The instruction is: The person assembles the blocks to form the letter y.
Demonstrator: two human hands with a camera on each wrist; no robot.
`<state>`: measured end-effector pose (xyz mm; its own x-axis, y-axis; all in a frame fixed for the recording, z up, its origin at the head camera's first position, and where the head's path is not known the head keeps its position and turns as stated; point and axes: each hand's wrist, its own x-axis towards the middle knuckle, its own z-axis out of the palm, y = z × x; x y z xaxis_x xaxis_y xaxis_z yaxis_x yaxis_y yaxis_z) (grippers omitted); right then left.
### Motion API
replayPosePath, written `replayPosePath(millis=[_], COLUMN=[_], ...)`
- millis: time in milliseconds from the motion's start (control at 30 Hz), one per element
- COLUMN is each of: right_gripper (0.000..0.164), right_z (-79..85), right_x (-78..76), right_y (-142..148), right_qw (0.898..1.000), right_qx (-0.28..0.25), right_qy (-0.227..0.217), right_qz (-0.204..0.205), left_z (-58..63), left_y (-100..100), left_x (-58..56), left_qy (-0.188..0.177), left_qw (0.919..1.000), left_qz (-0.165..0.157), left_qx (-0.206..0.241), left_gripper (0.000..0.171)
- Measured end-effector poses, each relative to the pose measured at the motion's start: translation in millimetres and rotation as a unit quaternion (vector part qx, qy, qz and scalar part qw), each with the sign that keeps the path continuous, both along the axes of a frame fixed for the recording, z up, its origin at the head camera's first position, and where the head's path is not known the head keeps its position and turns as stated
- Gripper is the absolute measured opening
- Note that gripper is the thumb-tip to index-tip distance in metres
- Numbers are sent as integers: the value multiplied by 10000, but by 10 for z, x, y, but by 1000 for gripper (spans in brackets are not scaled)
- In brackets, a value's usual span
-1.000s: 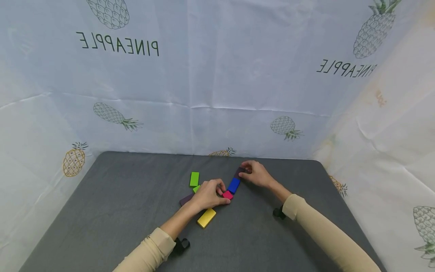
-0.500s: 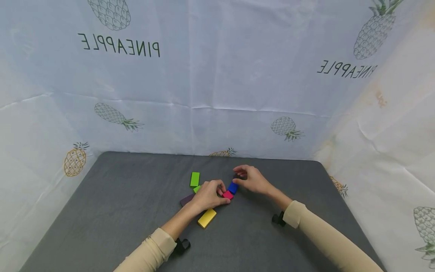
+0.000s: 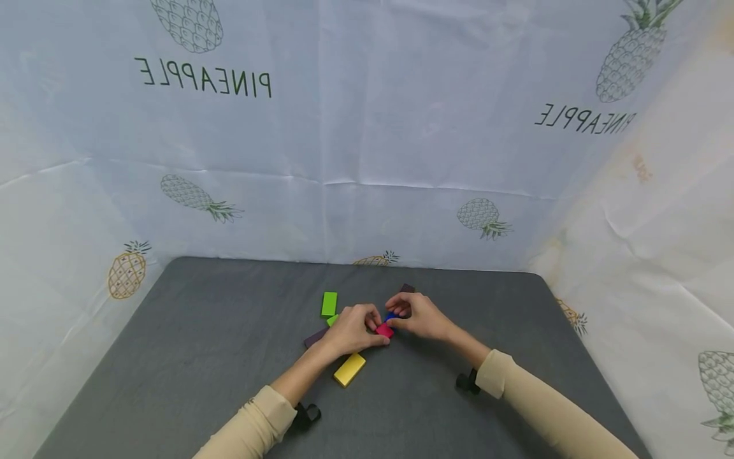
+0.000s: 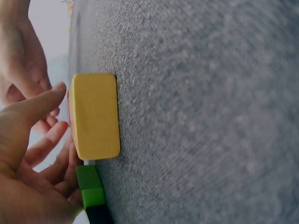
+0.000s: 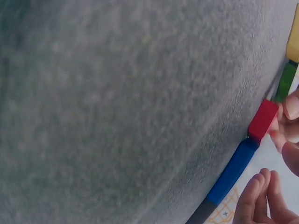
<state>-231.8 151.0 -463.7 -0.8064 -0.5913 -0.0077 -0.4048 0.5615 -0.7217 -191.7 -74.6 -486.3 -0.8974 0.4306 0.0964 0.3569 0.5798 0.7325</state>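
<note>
My left hand [image 3: 350,330] holds a small red block [image 3: 385,330] between thumb and fingers on the grey table. The red block's side shows in the right wrist view, with left fingertips at its upper edge. My right hand [image 3: 423,317] is over a blue block [image 5: 233,170], thumb and fingers apart and curved. A strip of background shows between the right fingertips and the blue block in the right wrist view. The blue block meets the red one end to end; in the head view the right hand hides most of it. A dark block [image 3: 408,288] lies beyond it.
A yellow block [image 3: 349,370] lies just in front of the left hand. Behind that hand are a bright green block [image 3: 329,304], another green block [image 3: 332,320] and a dark purple block [image 3: 315,338]. A printed curtain [image 3: 390,140] stands behind the table [image 3: 229,357].
My right hand has left the dark block at the far end and come nearer along the blue block, closer to the left hand. The left hand stays at the red block.
</note>
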Motion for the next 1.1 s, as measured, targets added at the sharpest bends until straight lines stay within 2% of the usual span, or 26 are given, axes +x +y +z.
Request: replayPosePath(millis=[133,267,467,700,900,1100], right_gripper=[32,29,27,26,25,24], right_z=[1,-14,-39,-58,-71,-92], right_x=[33,49,51,53,55,48], right_y=[-25,-49,-65,-68,-65,-67], right_qw=[10000,9997,9996,9994,9995,9994], right_qx=[-62,-129,-68,6,44,22], right_qy=[-16,-104,-200,-278,-276,-314], right_qz=[51,154,201,212,170,149], left_z=[25,19,34,46,3,-21], left_y=[-44,-134,-351,-628,-753,-790], left_x=[-6,-10,-18,14,86,170], left_qy=[-1,166,371,694,1024,933], left_qw=[9998,9994,9991,9969,9921,9905], left_qz=[-131,-213,-143,48,354,761], left_qx=[133,196,164,-373,-632,-660], left_gripper=[31,31,34,36,39,46])
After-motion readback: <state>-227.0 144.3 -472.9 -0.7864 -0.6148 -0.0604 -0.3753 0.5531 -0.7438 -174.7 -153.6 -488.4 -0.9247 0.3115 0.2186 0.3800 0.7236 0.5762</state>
